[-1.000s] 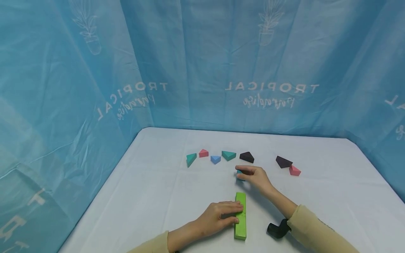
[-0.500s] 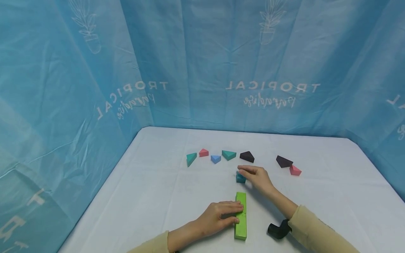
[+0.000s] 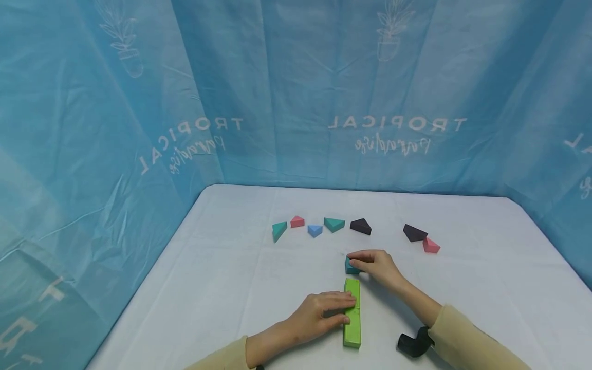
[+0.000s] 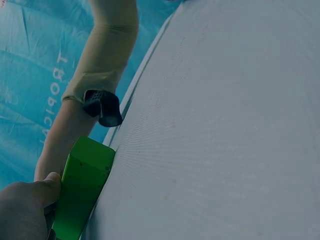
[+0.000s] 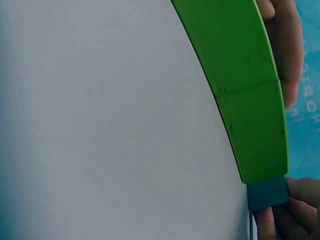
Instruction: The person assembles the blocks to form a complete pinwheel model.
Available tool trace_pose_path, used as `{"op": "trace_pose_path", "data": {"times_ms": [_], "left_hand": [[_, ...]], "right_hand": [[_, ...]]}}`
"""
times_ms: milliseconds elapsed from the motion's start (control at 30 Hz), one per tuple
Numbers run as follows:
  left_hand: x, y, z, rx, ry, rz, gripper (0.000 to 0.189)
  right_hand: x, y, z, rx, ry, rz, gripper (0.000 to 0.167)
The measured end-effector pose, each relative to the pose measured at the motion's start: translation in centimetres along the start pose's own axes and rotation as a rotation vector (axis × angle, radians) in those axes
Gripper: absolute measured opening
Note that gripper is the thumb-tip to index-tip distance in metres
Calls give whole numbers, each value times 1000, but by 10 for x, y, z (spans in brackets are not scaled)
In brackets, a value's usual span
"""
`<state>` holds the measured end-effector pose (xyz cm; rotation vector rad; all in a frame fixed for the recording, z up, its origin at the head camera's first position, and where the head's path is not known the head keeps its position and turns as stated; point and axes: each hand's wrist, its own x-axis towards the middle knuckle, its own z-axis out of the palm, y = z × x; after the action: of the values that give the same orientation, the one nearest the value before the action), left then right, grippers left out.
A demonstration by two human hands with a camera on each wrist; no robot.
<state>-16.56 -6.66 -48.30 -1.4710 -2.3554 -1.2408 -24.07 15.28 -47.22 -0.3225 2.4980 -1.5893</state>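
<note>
Two green blocks [image 3: 352, 331] lie end to end in a line on the white table, a seam showing between them. My left hand [image 3: 319, 316] rests against their left side, fingers fairly straight and thumb [image 4: 49, 187] touching that face. Beyond the far end, my right hand [image 3: 378, 266] pinches a small teal block [image 3: 351, 266] between thumb and fingers. In the right wrist view, the teal block [image 5: 267, 193] appears at the end of the green row [image 5: 250, 100]; whether they touch I cannot tell. Part of it is hidden by my fingers.
Farther back lie a green triangular block [image 3: 279, 231], a pink one [image 3: 297, 221], a blue one [image 3: 315, 230], another green one [image 3: 334, 224] and a black block [image 3: 361, 226]. At right, a second black block [image 3: 414, 233] touches a pink one [image 3: 431, 245]. Blue curtains [image 3: 296, 92] surround the table.
My right hand has brought the teal block nearer to the far end of the green blocks, its grip shifting on the way. The left hand has stayed put.
</note>
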Motion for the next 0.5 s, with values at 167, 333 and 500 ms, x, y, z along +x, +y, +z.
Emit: {"op": "trace_pose_path", "data": {"times_ms": [167, 333, 500], "left_hand": [[0, 0, 0, 13, -3, -4, 35], [0, -1, 0, 20, -2, 7, 35], [0, 0, 0, 10, -7, -6, 35]], "right_hand": [[-15, -8, 3, -10, 0, 1, 26], [-19, -5, 5, -1, 3, 21, 25], [-22, -5, 6, -5, 2, 23, 26]]}}
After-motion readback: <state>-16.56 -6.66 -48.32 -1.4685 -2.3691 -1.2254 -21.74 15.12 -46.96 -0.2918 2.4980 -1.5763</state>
